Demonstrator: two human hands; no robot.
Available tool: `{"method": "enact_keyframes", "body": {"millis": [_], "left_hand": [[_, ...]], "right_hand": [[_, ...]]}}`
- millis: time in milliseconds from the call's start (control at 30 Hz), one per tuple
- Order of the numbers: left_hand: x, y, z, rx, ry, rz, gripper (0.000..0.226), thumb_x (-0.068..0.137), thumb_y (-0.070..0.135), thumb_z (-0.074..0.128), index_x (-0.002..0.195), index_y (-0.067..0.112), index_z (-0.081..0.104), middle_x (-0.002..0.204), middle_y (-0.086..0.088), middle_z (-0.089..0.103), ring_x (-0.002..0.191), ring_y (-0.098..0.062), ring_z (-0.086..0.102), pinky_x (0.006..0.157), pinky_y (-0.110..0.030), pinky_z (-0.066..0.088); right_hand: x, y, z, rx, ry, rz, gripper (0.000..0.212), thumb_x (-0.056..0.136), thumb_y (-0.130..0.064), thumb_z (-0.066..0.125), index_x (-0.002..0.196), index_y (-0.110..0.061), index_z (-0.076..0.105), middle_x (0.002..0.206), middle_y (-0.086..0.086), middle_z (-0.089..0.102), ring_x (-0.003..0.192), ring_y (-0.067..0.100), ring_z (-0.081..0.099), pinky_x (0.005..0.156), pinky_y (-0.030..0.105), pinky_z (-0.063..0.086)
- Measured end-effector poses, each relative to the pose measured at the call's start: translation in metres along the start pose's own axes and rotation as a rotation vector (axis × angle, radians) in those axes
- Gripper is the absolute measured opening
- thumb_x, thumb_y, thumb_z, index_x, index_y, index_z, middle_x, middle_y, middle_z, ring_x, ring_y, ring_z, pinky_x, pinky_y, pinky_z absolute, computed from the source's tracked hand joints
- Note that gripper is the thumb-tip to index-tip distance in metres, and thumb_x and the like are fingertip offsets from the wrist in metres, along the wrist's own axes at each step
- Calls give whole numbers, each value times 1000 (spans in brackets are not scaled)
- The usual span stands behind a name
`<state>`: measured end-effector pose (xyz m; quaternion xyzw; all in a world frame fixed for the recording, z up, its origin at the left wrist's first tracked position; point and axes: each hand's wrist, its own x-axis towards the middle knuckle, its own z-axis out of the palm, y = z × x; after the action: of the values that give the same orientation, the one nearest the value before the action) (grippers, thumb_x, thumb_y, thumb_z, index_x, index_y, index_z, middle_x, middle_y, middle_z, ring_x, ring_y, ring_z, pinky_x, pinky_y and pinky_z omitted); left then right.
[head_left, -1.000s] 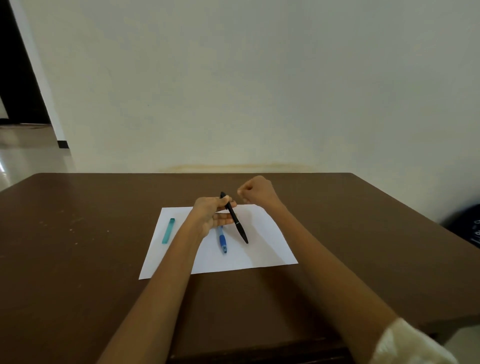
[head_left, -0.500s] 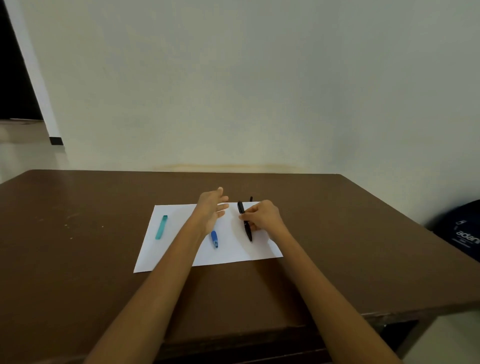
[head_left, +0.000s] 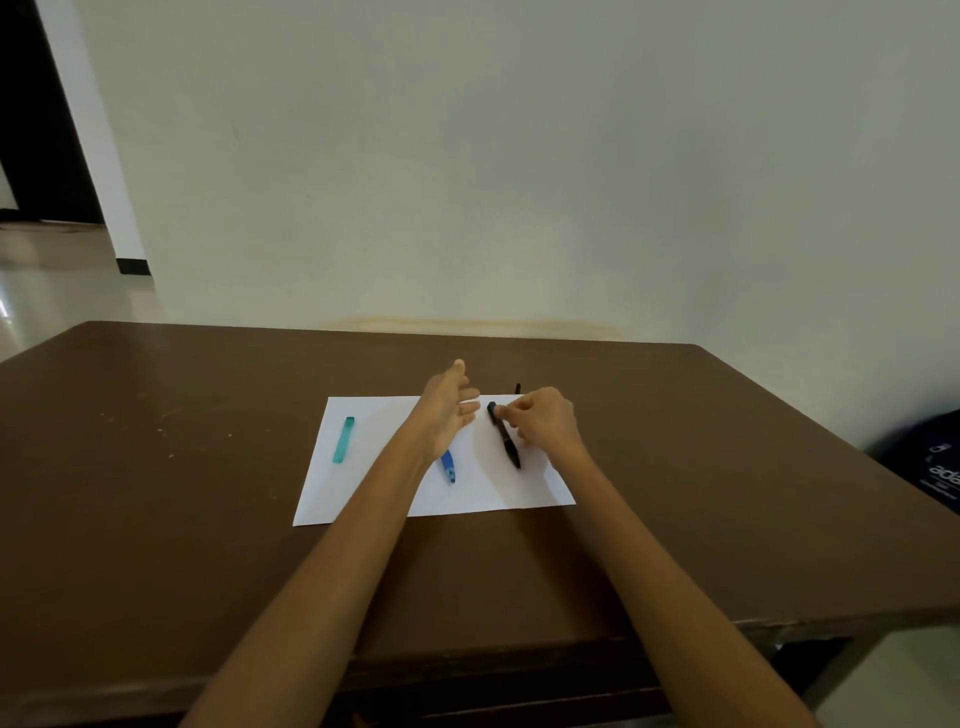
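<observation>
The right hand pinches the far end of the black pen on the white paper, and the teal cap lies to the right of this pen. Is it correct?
Not fully. The head view shows the teal cap left of the black pen, on the white paper; the right hand does pinch the pen's far end.

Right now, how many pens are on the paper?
2. The blue pen lies centrally, partly under the left arm; the black pen is right of it, pinched by the right hand. The teal piece may be a cap.
</observation>
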<state>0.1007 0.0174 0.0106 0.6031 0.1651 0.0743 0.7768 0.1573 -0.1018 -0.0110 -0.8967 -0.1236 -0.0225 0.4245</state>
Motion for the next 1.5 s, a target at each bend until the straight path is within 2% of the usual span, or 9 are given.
{"method": "enact_keyframes", "body": {"millis": [100,200,267,367,500,733,900,1067,1500], "left_hand": [[-10,5,-14,150,132,127,34,99,22,40,126,6,51,125,-12,57,108,-24,57,93,-31,45],[-21,7,-48,579,331,305,18,94,14,44,101,13,61,104,-8,60,99,-22,56,81,-29,44],[-25,6,-76,968,442,312,21,91,16,49,108,11,61,113,-11,59,109,-27,54,89,-35,45],[-28,-2,-106,1184,499,187,41,90,29,55,123,6,51,129,-17,48,118,-31,46,96,-39,40],[-23,-10,-115,1160,467,128,51,87,42,59,119,3,54,121,-17,55,110,-29,54,92,-39,47],[-10,-3,-121,1101,533,91,43,82,33,66,115,7,54,111,-11,61,98,-26,61,74,-32,47],[-4,1,-132,664,438,276,12,82,22,67,80,10,68,90,-7,69,71,-10,59,61,-21,45],[-12,9,-137,393,337,439,15,81,18,70,93,9,69,82,-4,71,63,-14,64,59,-22,52],[-17,7,-138,240,341,460,22,81,13,70,102,6,70,82,-7,72,61,-16,69,59,-22,57]], "right_hand": [[-7,-13,-7,58,47,-88,21,89,-25,63,90,-7,73,83,5,70,64,16,63,72,33,59],[-16,-36,-3,58,-3,-191,19,91,-20,60,93,-6,73,86,3,70,62,10,61,59,18,54],[-23,-53,11,38,-83,-221,20,91,-18,59,94,-3,72,87,3,68,62,9,59,54,11,48],[-32,-71,38,11,-189,-235,20,91,-17,59,94,-2,71,91,8,71,65,14,62,57,15,50],[-37,-78,63,22,-226,-222,16,90,-14,59,92,-4,71,87,10,70,67,19,66,62,23,54],[-33,-77,70,62,-267,-183,17,90,-10,56,96,-3,71,82,6,65,59,12,59,54,16,50],[-27,-82,75,218,-288,-174,20,91,-8,57,106,-1,68,93,14,70,64,13,63,61,18,55],[-26,-102,88,530,-277,-95,27,92,-18,59,110,0,66,100,16,70,81,22,67,80,33,58],[-21,-119,90,626,-263,-95,17,82,-11,67,91,3,71,84,16,71,72,18,67,74,29,58]]}}
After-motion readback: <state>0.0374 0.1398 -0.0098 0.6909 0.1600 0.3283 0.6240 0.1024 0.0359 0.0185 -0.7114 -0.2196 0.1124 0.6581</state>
